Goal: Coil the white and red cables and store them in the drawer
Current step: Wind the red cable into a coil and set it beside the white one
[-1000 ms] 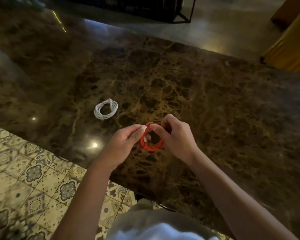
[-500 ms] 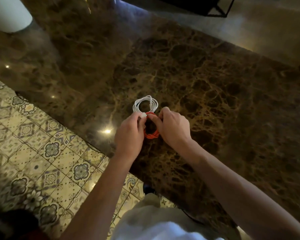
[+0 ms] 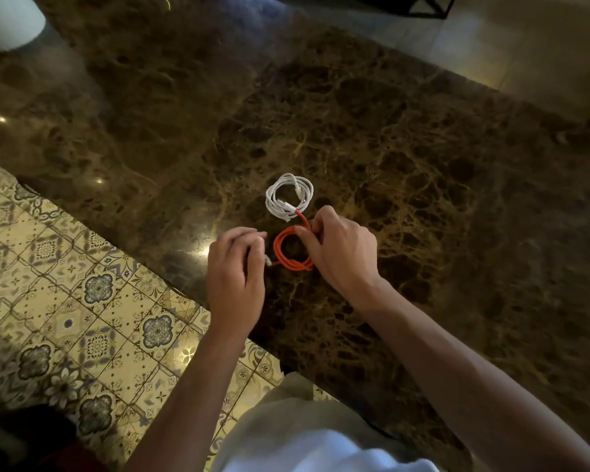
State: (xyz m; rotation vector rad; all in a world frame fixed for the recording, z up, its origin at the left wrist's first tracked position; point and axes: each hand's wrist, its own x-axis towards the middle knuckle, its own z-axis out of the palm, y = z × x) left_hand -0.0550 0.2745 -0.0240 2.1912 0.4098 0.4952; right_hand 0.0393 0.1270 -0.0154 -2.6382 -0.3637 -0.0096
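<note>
A coiled white cable lies on the dark marble table. Just in front of it lies a coiled red cable, one red end reaching up to the white coil. My right hand pinches the red coil's far right side with thumb and fingers. My left hand sits left of the red coil with loosely curled fingers, close to the cable's white plug end; whether it touches the plug is unclear. No drawer is in view.
The table's near edge runs diagonally from left to bottom centre, with patterned floor tiles beyond it. A white rounded object stands at the top left corner. A dark metal frame stands on the floor behind the table.
The red coil has gone from held up between both hands to lying on the table beside the white coil. My left hand has let go and drawn back to the left.
</note>
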